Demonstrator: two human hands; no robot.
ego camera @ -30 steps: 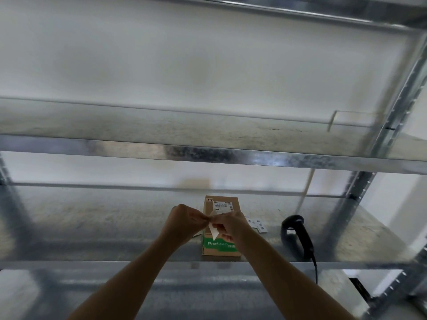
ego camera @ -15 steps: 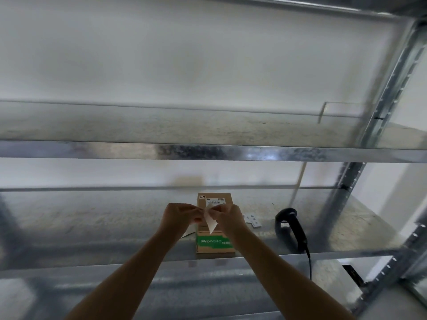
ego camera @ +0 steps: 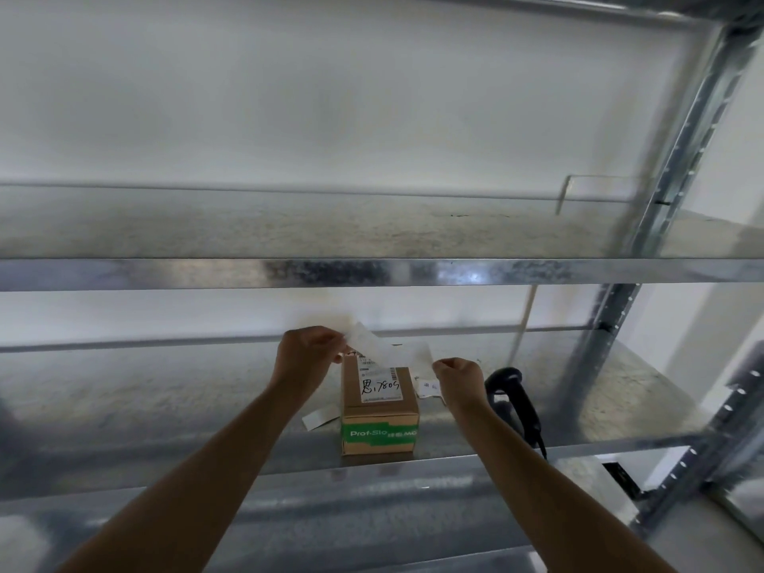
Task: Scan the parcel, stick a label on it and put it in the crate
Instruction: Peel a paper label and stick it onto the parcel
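Bare galvanised metal rack (ego camera: 372,275), its shelves speckled, against a white wall (ego camera: 330,97)

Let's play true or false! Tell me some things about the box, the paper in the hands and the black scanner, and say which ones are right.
1. Both hands hold a white paper strip above the cardboard box. True: the left hand pinches one end and the right hand the other.
2. The barcode scanner is in the right hand. False: it rests on the shelf, right of the box.
3. The box has a green band on its front. True.
4. The box sits on the top shelf. False: it sits on the lower one, near the front edge.
5. The box top is blank. False: it carries a printed label with handwriting.
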